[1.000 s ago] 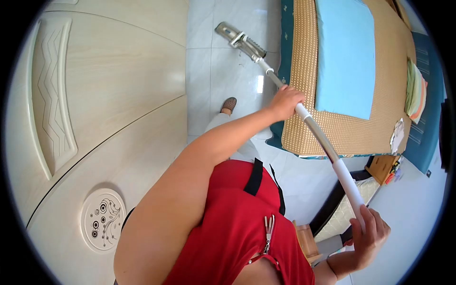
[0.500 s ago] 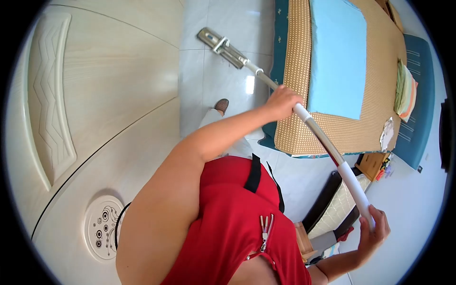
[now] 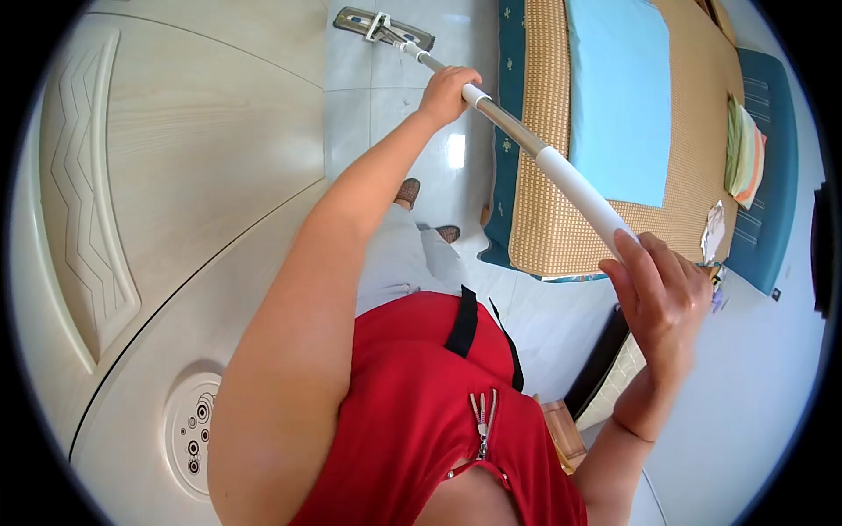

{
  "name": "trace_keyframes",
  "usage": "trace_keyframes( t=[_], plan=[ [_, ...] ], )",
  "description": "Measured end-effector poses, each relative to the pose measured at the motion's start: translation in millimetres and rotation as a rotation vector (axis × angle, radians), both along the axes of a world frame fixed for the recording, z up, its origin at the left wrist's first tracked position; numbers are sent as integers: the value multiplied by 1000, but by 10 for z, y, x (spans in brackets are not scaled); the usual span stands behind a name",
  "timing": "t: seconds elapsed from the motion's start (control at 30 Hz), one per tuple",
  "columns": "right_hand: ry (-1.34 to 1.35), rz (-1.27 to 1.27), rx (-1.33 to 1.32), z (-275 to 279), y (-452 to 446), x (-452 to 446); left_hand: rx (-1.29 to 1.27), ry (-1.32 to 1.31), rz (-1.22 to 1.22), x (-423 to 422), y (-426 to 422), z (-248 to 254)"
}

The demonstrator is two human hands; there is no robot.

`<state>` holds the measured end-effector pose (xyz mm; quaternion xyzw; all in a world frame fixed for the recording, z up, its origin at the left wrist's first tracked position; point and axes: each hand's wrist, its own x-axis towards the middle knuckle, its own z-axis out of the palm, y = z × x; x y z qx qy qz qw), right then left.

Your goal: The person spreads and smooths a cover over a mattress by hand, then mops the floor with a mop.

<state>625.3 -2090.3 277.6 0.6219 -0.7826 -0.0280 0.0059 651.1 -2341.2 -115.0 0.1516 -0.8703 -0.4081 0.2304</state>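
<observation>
A flat mop (image 3: 513,127) with a silver and white pole slants across the view. Its flat head (image 3: 386,28) lies on the tiled floor at the top, left of the bed. My left hand (image 3: 447,95) is wrapped round the lower pole, not far above the head. My right hand (image 3: 658,289) grips the white upper end, its thumb and fingers closed about it. The very end of the pole is hidden inside that hand.
A bed with a woven mat (image 3: 548,228) and a blue cloth (image 3: 618,105) stands to the right. Pale wardrobe doors (image 3: 210,105) line the left side, with a round patterned stool top (image 3: 189,438) below. My shoes (image 3: 408,191) are on the floor tiles.
The mop has been pushed forward, its head sliding up and slightly left across the floor. Both hands moved forward with it, the right one rising furthest. A second shoe has come into view.
</observation>
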Motion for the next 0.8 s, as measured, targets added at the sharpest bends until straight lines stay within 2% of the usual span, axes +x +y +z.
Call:
trace_keyframes(
  t=[0.23,0.37,0.6,0.8],
  plan=[
    [40,110,88,251,387,-65,11,139,218,200,721,28],
    [71,190,87,273,889,6,64,87,218,430,1247,81],
    [88,317,-18,437,2092,350,84,52,295,1108,2648,362],
    [77,263,23,681,3155,713,137,-24,298,1722,4002,553]
  ],
)
